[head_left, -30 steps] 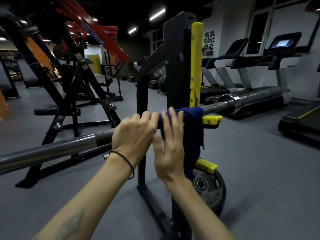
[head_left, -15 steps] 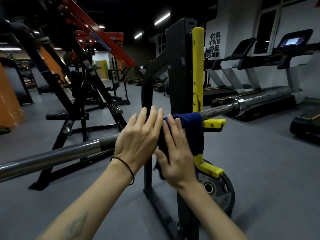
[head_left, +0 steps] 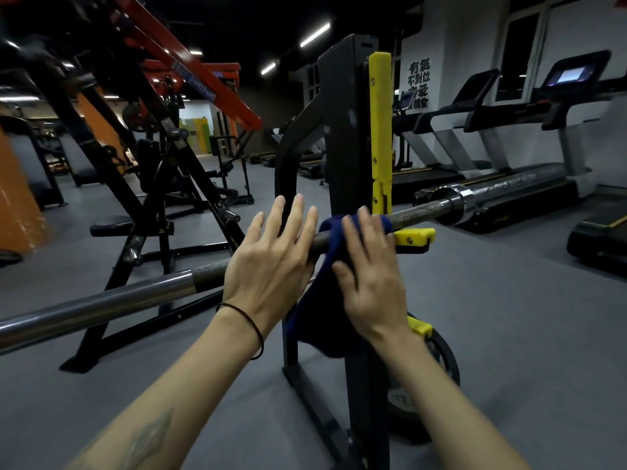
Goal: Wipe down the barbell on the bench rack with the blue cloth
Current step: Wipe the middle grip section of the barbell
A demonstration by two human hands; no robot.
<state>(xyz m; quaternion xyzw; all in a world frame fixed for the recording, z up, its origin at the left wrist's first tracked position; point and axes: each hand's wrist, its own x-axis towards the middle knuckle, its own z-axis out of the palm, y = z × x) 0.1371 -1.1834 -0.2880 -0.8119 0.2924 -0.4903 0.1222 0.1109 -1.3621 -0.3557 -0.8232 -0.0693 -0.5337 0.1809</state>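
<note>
Head view looks down two bare forearms at a long steel barbell (head_left: 101, 305) that runs from lower left up to the right, its chrome sleeve (head_left: 456, 201) beyond a black rack upright with a yellow plastic liner (head_left: 380, 130). The bar rests in a yellow J-hook (head_left: 414, 236) just right of the hands. A dark blue cloth (head_left: 330, 228) is draped over the bar beside the hook, most of it hanging below.

The right hand (head_left: 369, 276) presses the cloth against the bar with fingers nearly straight, thumb underneath against the hanging part; whether it truly pinches the fabric cannot be told. The left hand (head_left: 271, 262) lies flat over the bar, fingers spread and straight, gripping nothing, touching the cloth's left edge.

Any wiping stroke must follow the bar's axis: down-left lies the long bare shaft, up-right the hook blocks travel almost at once. The right hand is the nearer to the cloth.

No container appears; a black weight plate (head_left: 441, 368) sits on a peg low on the rack.
</note>
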